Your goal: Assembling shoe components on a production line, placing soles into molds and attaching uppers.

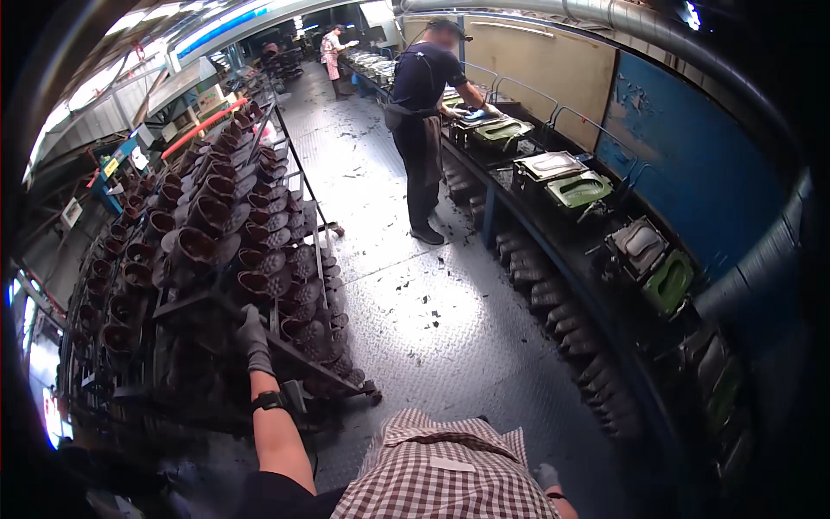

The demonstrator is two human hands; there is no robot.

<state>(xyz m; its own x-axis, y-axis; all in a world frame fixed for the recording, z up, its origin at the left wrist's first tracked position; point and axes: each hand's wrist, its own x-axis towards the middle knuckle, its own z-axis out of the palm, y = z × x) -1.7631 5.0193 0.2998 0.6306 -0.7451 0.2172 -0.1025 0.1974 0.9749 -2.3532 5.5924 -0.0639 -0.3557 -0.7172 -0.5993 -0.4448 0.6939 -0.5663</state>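
Observation:
My left hand (254,339), in a grey glove, reaches forward and grips the end frame of a wheeled metal rack (311,365). Rows of dark brown shoes or boots (210,214) with greyish sole-shaped parts fill this rack; their exact make-up is hard to see in the dim light. Low beside my checked apron (441,471) hangs my right hand (546,476), also gloved. It is small and blurred at the picture's lower edge, and its fingers do not show clearly.
On the right runs a long bench with open moulds (577,189), metal and green. Dark stacked pieces (553,303) line its foot. A co-worker (421,112) bends over the bench ahead; another person (332,56) stands farther off. Scraps litter the metal floor (406,346).

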